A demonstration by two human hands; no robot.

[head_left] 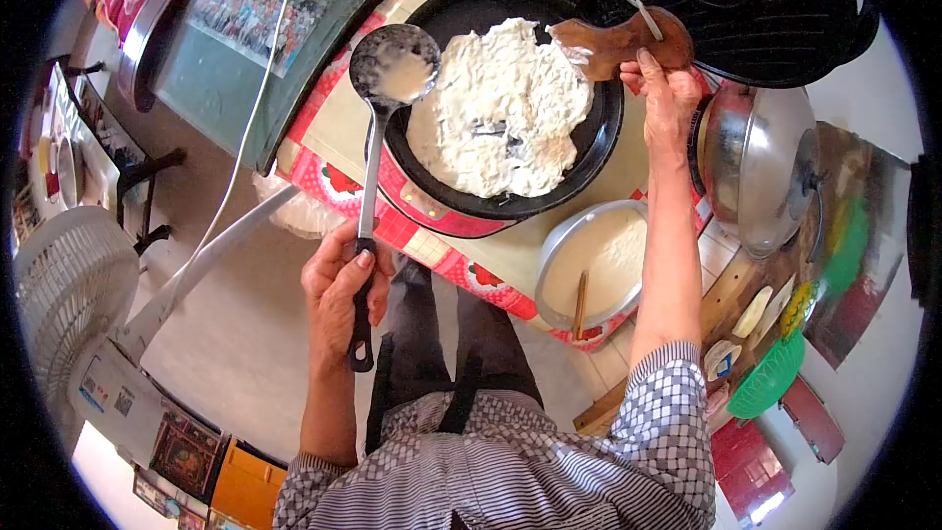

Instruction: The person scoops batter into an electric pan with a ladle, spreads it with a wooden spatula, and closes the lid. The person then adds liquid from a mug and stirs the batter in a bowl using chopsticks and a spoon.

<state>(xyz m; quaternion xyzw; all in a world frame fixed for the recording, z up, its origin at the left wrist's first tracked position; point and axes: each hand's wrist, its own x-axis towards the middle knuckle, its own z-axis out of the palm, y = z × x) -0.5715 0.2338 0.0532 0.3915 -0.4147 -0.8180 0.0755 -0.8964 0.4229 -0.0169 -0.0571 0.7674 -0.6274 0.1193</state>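
Note:
My left hand is wrapped round the black handle of a ladle, whose bowl has batter residue in it and is held over the left rim of a black electric griddle. A lumpy layer of white batter covers much of the griddle's plate, with small dark gaps near its lower middle. In my right hand is a wooden scraper with a string loop; its edge meets the batter's upper right side. Below the griddle stands a bowl of batter with a wooden stick resting in it.
The griddle's ridged lid stands raised at the upper right. A metal pot lid and a green basket are on my right. To the left are a white fan, a hanging cord and a glass-topped table.

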